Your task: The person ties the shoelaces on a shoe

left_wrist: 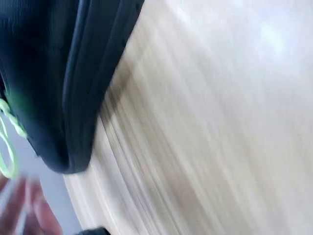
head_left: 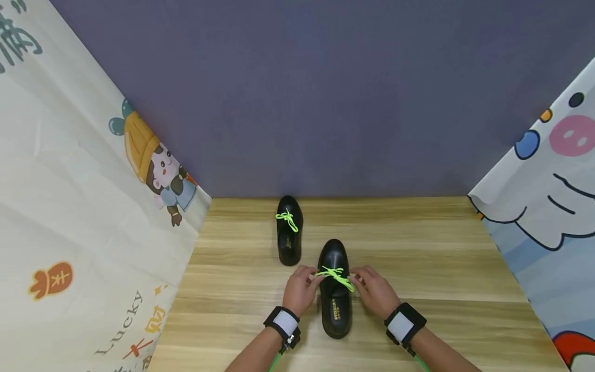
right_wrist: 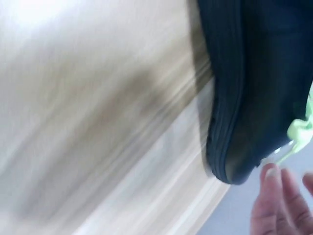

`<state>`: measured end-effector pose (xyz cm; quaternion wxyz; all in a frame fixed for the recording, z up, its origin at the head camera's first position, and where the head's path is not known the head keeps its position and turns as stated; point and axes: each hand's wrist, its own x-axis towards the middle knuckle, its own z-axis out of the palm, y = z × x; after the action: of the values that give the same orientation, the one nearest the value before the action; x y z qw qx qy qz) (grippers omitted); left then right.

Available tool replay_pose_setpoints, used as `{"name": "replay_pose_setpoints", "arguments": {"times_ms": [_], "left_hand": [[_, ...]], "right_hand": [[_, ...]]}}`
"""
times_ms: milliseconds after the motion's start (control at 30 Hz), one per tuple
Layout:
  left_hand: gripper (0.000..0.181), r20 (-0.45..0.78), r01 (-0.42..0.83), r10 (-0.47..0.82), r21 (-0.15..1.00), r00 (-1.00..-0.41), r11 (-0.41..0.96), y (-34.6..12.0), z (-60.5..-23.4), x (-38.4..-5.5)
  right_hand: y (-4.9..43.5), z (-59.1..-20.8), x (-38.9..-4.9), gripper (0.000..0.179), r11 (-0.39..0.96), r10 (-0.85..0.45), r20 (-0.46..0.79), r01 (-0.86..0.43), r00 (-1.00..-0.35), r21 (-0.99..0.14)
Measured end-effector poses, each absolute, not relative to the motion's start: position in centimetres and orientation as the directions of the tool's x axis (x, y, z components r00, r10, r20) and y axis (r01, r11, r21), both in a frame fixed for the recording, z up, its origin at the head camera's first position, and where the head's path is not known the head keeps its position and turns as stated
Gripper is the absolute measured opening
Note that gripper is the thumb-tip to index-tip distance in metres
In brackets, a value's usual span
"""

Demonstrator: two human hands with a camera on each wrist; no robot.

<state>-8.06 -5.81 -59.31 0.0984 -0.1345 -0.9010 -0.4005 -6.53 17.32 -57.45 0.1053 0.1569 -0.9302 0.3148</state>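
A black lace-up shoe (head_left: 333, 252) stands on the wooden surface between the two hands, toe pointing away. Its neon yellow-green shoelace (head_left: 335, 274) is in a bow across the top. At the left side, the left hand (head_left: 297, 292) pinches one part of the lace between thumb and fingers. The right hand (head_left: 375, 293) pinches the lace on the other side. A loop of shoelace (left_wrist: 11, 159) hangs by blurred left fingers (left_wrist: 45, 215) in the left wrist view. In the right wrist view, right fingertips (right_wrist: 270, 172) meet the shoelace (right_wrist: 301, 132) beside the shoe (right_wrist: 274, 93).
Farther away and to the left stands a second black shoe (head_left: 289, 248) with a matching lace in a bow. Behind the wood-grain surface (head_left: 418, 243) rises a grey-purple panel (head_left: 325, 103). Printed cartoon cloths (head_left: 93, 181) border both sides. Each wrist wears a black band (head_left: 405, 324).
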Motion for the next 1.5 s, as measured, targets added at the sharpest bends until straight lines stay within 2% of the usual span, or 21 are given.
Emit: {"name": "replay_pose_setpoints", "arguments": {"times_ms": [167,367,567,733,867,1033,1333,1500], "left_hand": [[0.052,0.253,0.318,0.196,0.673,-0.947,0.667,-3.7,-58.2,-7.4],[0.086,0.126,0.283,0.258,0.571,-0.958,0.771,-0.4,-57.2,-7.1],[0.101,-0.008,0.165,0.193,0.483,-0.981,0.860,2.1,-57.1,-6.9],[0.103,-0.071,0.090,0.128,0.396,-0.989,0.914,3.3,-57.9,-6.7],[0.092,-0.078,0.054,0.092,0.395,-0.993,0.917,3.6,-58.4,-6.8],[0.077,-0.071,0.083,0.121,0.397,-0.990,0.914,3.4,-58.0,-7.1],[0.078,-0.054,0.157,0.194,0.398,-0.979,0.904,1.5,-58.1,-6.5],[0.077,-0.044,0.190,0.226,0.402,-0.973,0.896,0.1,-58.4,-5.6]], "right_hand": [[17.8,-57.7,-6.8,0.030,0.760,-0.186,0.297,-0.329,-0.937,-0.561],[18.9,-57.9,-7.0,0.034,0.767,-0.126,0.324,-0.299,-0.938,-0.568],[19.5,-58.4,-6.5,0.038,0.780,-0.109,0.280,-0.257,-0.954,-0.571],[19.9,-58.9,-6.2,0.039,0.783,-0.094,0.278,-0.244,-0.956,-0.572],[20.1,-58.9,-6.3,0.039,0.785,-0.100,0.296,-0.258,-0.950,-0.563],[20.3,-58.9,-6.5,0.038,0.787,-0.105,0.295,-0.261,-0.950,-0.558],[21.1,-59.4,-6.7,0.038,0.782,-0.114,0.313,-0.279,-0.943,-0.557],[22.0,-59.3,-6.8,0.037,0.777,-0.094,0.271,-0.241,-0.958,-0.582]]}}
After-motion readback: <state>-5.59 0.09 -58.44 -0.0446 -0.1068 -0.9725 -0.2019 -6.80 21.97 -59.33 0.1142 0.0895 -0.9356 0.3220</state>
